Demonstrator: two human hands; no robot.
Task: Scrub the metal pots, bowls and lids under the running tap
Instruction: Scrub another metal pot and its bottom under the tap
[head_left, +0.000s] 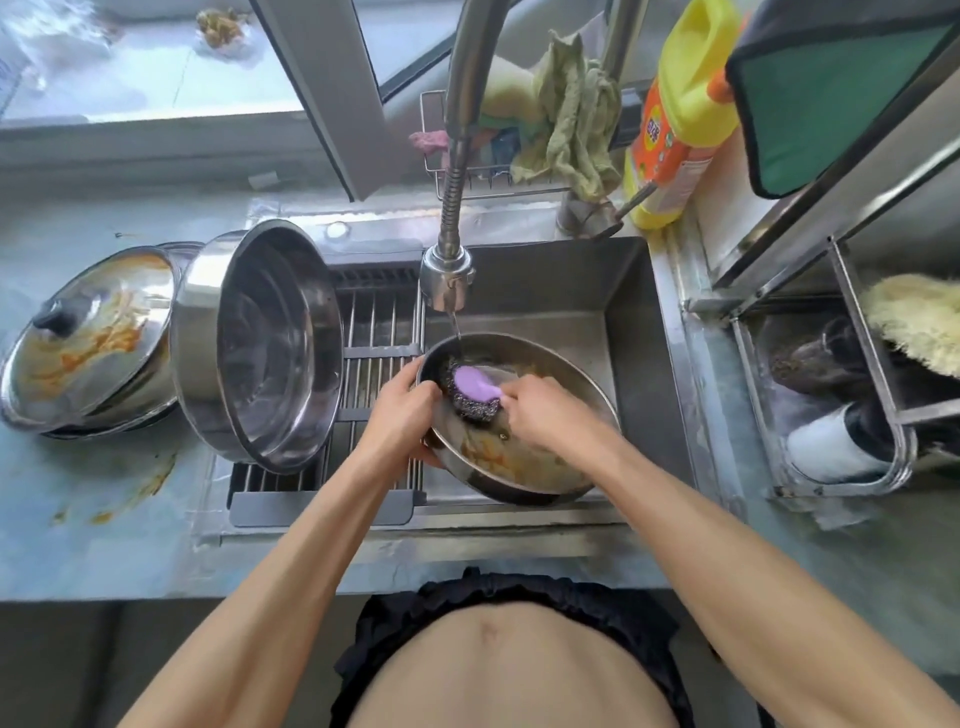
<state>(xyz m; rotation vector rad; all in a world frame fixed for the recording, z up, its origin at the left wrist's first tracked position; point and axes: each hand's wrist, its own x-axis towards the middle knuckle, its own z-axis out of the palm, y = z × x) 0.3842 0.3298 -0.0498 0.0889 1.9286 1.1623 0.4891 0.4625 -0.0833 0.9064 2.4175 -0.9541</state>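
A metal bowl (550, 447) with orange food residue is tilted in the sink under the tap (448, 275), from which a thin stream of water runs. My left hand (402, 410) grips the bowl's left rim. My right hand (545, 413) holds the purple handle of a steel-wool scrubber (474, 387), pressed against the bowl's inside. A large clean-looking pot (270, 343) lies on its side on the sink rack. On the counter at the left a dirty lid (88, 332) with a black knob sits on another pot.
A drying rack (379, 332) spans the sink's left half. Behind the tap, a wire basket holds rags (566, 114), beside a yellow detergent bottle (675, 114). A metal caddy (841, 395) with brushes stands at the right. Orange smears mark the counter (130, 483).
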